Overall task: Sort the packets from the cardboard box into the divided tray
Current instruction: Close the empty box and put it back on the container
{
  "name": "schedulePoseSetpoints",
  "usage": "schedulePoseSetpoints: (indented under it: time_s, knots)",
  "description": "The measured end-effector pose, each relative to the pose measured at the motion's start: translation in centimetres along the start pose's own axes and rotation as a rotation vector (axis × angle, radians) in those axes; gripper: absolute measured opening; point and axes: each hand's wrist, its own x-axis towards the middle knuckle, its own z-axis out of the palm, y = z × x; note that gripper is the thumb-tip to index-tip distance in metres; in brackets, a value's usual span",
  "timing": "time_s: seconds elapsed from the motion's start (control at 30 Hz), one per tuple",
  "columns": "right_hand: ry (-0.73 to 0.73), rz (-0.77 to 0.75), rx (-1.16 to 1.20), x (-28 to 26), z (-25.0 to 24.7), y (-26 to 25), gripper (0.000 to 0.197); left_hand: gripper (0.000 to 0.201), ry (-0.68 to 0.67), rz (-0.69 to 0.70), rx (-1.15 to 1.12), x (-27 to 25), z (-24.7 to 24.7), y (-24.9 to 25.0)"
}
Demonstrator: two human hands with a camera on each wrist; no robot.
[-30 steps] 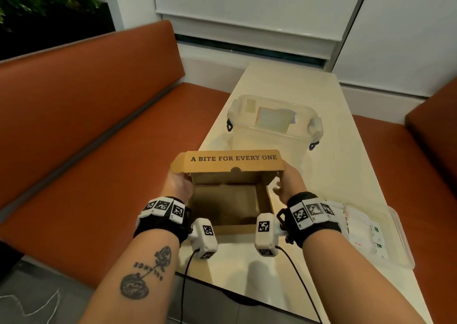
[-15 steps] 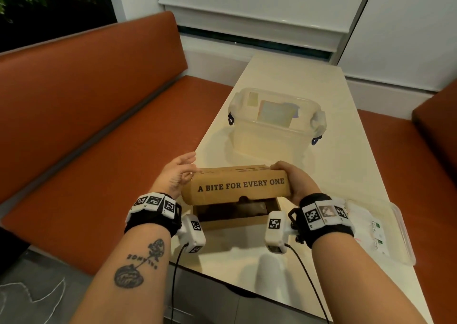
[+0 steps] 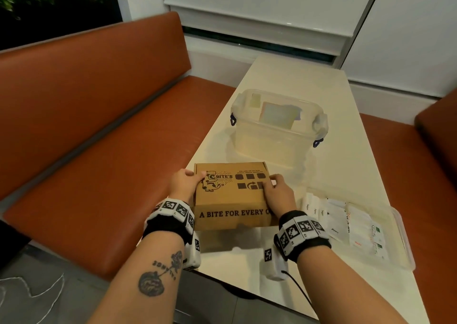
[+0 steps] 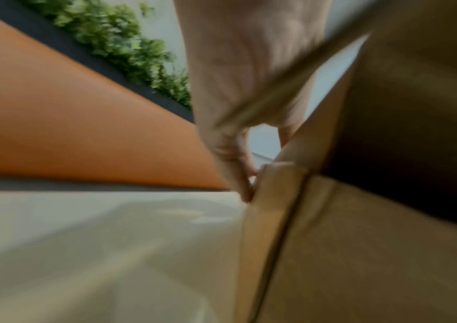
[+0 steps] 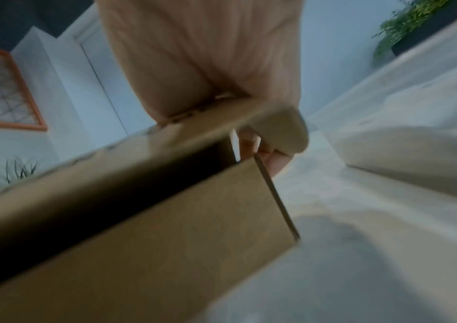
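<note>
A brown cardboard box [image 3: 230, 197] printed "A BITE FOR EVERY ONE" sits on the near end of the table, its lid folded down over it. My left hand [image 3: 186, 183] grips the lid's left edge, thumb on top. My right hand [image 3: 277, 191] grips the right edge the same way. In the wrist views the lid [image 5: 222, 122] stands slightly above the box wall [image 5: 166, 240], leaving a dark gap, and the fingers [image 4: 245, 188] curl under the lid's side. To the right lies the clear divided tray [image 3: 405, 247] with several white packets [image 3: 338, 219] in its compartments. The box's inside is hidden.
A clear plastic tub [image 3: 277, 128] with a clipped lid stands behind the box on the cream table [image 3: 296, 81]. Orange benches [image 3: 99, 125] run along both sides of the table. The table's near edge is just below my wrists.
The lid stood upright a second ago and the box's inside showed. Both hands have swung it down towards me, and it now covers the box.
</note>
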Motion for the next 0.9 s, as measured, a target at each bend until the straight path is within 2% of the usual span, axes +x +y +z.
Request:
schedulePoseSetpoints:
  time_s: [0.07, 0.17, 0.33, 0.57, 0.7, 0.77, 0.9]
  knots:
    - [-0.011, 0.013, -0.021, -0.1, 0.5, 0.4, 0.037, 0.057, -0.042, -0.05, 0.292, -0.5, 0.0, 0.2]
    - [-0.021, 0.014, -0.045, -0.1, 1.0, 1.0, 0.038, 0.065, -0.086, -0.121, 0.457, -1.0, 0.3, 0.3]
    - [-0.045, 0.022, -0.046, 0.5, 0.8, 0.9, 0.041, 0.064, -0.142, -0.149, 0.399, -0.9, 0.1, 0.4]
    - [-0.075, 0.042, -0.095, 0.8, 0.6, 1.0, 0.045, 0.045, -0.279, -0.139, 0.305, -1.6, -1.1, 1.0]
    - [-0.081, 0.159, -0.209, 0.4, 0.8, 1.1, 0.059, 0.056, -0.358, -0.204, 0.354, -2.2, -0.7, 1.5]
    - [-0.099, 0.184, -0.193, 0.2, 1.2, 0.8, 0.059, 0.059, -0.387, -0.224, 0.395, -2.4, -0.2, 1.9]
    - [-0.124, 0.159, -0.117, 0.2, 1.6, 0.1, 0.055, 0.058, -0.323, -0.204, 0.452, -2.4, 0.2, 2.5]
